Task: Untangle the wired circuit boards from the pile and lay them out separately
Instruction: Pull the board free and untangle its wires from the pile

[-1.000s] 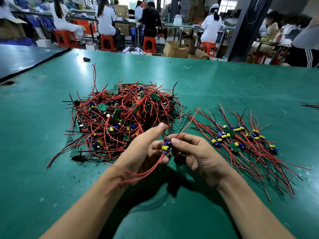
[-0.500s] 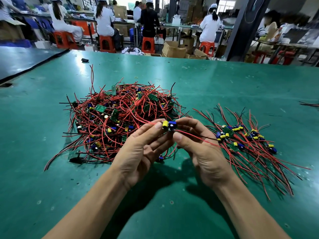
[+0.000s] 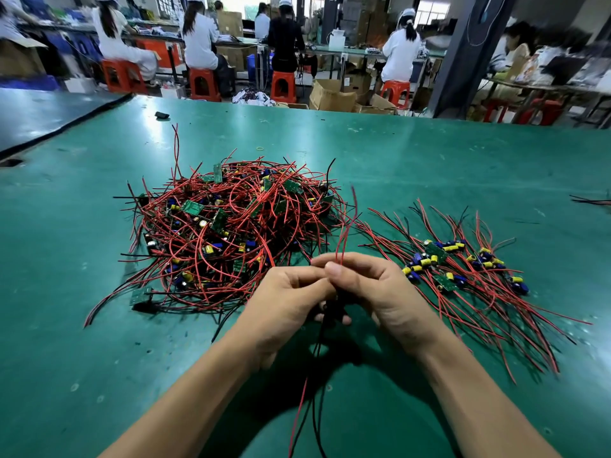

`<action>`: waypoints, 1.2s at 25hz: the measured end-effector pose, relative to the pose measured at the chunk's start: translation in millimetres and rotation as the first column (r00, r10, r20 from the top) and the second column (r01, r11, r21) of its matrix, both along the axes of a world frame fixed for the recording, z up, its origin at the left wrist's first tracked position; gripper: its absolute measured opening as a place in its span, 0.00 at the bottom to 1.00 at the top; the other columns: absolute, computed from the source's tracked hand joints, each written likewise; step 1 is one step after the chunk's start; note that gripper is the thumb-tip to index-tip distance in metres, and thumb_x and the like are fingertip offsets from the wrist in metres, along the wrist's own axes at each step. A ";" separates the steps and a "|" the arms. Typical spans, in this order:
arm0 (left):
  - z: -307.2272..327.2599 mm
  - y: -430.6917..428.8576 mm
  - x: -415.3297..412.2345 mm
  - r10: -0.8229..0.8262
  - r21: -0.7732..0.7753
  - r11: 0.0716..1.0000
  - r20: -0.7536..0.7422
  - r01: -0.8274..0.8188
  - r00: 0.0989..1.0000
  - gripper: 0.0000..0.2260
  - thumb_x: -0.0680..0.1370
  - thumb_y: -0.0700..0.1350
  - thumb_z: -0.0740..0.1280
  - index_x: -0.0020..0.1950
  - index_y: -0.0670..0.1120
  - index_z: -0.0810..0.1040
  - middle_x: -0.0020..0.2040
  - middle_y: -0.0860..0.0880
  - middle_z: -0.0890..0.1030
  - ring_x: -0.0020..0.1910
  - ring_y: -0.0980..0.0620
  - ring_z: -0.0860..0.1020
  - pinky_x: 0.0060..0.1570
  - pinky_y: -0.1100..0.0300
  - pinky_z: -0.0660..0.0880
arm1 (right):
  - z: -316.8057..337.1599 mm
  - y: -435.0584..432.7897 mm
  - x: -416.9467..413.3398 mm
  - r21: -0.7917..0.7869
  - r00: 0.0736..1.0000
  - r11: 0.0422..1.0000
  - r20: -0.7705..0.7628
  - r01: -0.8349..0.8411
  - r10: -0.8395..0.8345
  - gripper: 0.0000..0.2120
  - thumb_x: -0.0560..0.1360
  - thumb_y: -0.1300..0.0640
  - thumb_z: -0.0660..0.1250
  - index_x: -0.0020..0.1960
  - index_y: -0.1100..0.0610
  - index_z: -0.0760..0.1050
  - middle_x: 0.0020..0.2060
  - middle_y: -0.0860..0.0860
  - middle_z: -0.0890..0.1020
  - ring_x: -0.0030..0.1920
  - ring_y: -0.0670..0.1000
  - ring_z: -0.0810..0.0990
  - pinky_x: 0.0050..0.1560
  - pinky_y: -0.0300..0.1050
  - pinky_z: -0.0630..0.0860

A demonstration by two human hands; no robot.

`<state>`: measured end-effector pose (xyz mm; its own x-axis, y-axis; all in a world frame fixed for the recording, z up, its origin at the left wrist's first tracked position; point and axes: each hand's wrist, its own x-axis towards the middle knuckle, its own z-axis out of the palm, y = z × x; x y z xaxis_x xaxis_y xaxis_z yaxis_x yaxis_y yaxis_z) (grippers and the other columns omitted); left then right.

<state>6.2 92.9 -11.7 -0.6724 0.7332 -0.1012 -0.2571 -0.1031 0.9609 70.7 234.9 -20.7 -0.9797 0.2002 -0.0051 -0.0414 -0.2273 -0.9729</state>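
While both hands pinch one wired unit between them, its leads run toward and away from the person, and the sorted row sits off to the right.

Nearest, the lower leads (image 3: 313,401) dangle below the hands. The left hand (image 3: 291,302) has its fingers curled onto the bundle, and the right hand (image 3: 373,285) pinches it between thumb and forefinger. The board itself is hidden between the hands. The red leads (image 3: 342,242) rise past the fingertips toward the tangled pile (image 3: 215,226) on the far left of the bench (image 3: 429,160). The laid-out boards (image 3: 436,252) lie just beside the right hand, their wires slanting far-left to near-right. The lay-down probably means a short rightward carry, with the unit turned to match that slant.
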 end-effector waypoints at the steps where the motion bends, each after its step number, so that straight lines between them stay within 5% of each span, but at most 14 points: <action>1: -2.4 1.1 0.6 0.021 -0.032 0.999 -0.012 -0.022 1.000 0.06 0.76 0.42 0.70 0.45 0.40 0.85 0.39 0.40 0.84 0.31 0.48 0.82 0.38 0.57 0.78 | -0.9 -0.8 0.2 0.043 0.999 0.999 0.033 0.008 -0.010 0.15 0.72 0.50 0.76 0.54 0.57 0.85 0.44 0.58 0.84 0.39 0.53 0.80 0.37 0.45 0.76; 9: -11.9 5.5 0.1 0.028 -0.099 0.995 0.008 -0.027 1.000 0.06 0.77 0.35 0.68 0.44 0.35 0.84 0.38 0.38 0.84 0.31 0.48 0.82 0.32 0.59 0.79 | -4.4 0.7 -0.9 0.037 0.972 0.994 0.207 0.106 -0.111 0.12 0.73 0.50 0.74 0.44 0.60 0.85 0.35 0.58 0.81 0.29 0.52 0.78 0.29 0.40 0.76; 14: -17.0 9.0 1.7 -0.086 -0.133 0.987 -0.001 0.086 0.996 0.04 0.76 0.36 0.70 0.43 0.37 0.84 0.37 0.39 0.84 0.31 0.47 0.81 0.34 0.59 0.79 | -2.6 23.4 -9.7 0.099 0.891 0.912 0.192 0.399 -0.411 0.14 0.78 0.52 0.70 0.37 0.59 0.84 0.33 0.54 0.79 0.26 0.46 0.72 0.25 0.38 0.69; 21: -18.1 4.5 -9.9 -0.168 -0.147 0.976 -0.028 0.162 0.985 0.05 0.75 0.38 0.72 0.45 0.37 0.85 0.37 0.39 0.84 0.31 0.48 0.81 0.34 0.61 0.77 | 2.5 28.3 -12.9 -0.306 0.869 0.820 0.284 0.483 -0.406 0.19 0.79 0.54 0.68 0.30 0.59 0.80 0.26 0.51 0.77 0.22 0.44 0.67 0.21 0.35 0.64; 26: -18.7 4.5 -11.6 -0.192 -0.289 0.951 -0.285 0.107 0.939 0.04 0.75 0.43 0.73 0.43 0.46 0.87 0.37 0.45 0.85 0.36 0.52 0.79 0.42 0.61 0.73 | 3.8 34.1 -11.8 -0.558 0.865 0.662 0.358 0.500 -0.351 0.19 0.79 0.55 0.68 0.31 0.59 0.74 0.26 0.51 0.73 0.22 0.44 0.65 0.18 0.34 0.62; 28: -18.9 3.7 -10.4 -0.184 -0.288 0.953 -0.302 0.094 0.935 0.04 0.75 0.43 0.73 0.43 0.46 0.87 0.37 0.44 0.85 0.36 0.53 0.79 0.43 0.61 0.73 | 1.9 32.7 -12.0 -0.569 0.868 0.656 0.360 0.495 -0.342 0.18 0.79 0.54 0.67 0.31 0.57 0.72 0.25 0.50 0.72 0.22 0.44 0.64 0.18 0.34 0.61; 30: -19.3 1.9 -9.3 -0.136 -0.248 0.966 -0.267 0.069 0.954 0.04 0.75 0.41 0.72 0.43 0.42 0.86 0.36 0.43 0.84 0.34 0.51 0.78 0.41 0.60 0.73 | -1.4 30.4 -12.5 -0.430 0.865 0.752 0.301 0.499 -0.401 0.19 0.80 0.49 0.67 0.34 0.58 0.75 0.27 0.51 0.75 0.23 0.44 0.65 0.20 0.35 0.63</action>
<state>-3.1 94.8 -31.0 -0.6206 0.7781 -0.0966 0.0275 0.1447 0.9891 58.2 265.3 -22.1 -0.7473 0.5411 -0.3857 -0.0964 -0.6626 -0.7427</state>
